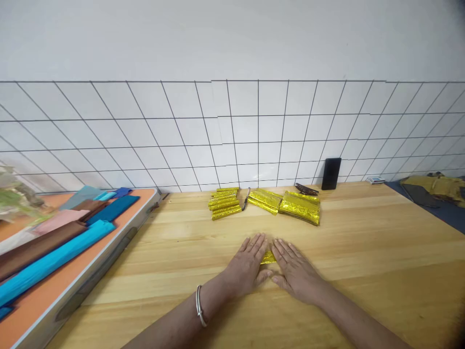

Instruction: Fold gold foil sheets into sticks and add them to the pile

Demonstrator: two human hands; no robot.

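gold foil [268, 258] | long axis left-right | ends hidden under hands [250, 265] [297, 275]

Shiny, crinkled gold foil [269, 258]; smooth pale wood counter [174, 247]; glossy white tiles [242, 131]; polished metal bangle [199, 305]; smooth, dark phone [331, 174].

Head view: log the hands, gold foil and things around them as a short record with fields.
Left hand: flat, at the left end of a gold foil piece
Right hand: flat, at its right end
Left wrist: silver bangle
Behind hands: gold strips, two gold stacks
Against wall: black slab, upright
Far left: coloured sheets on orange surface
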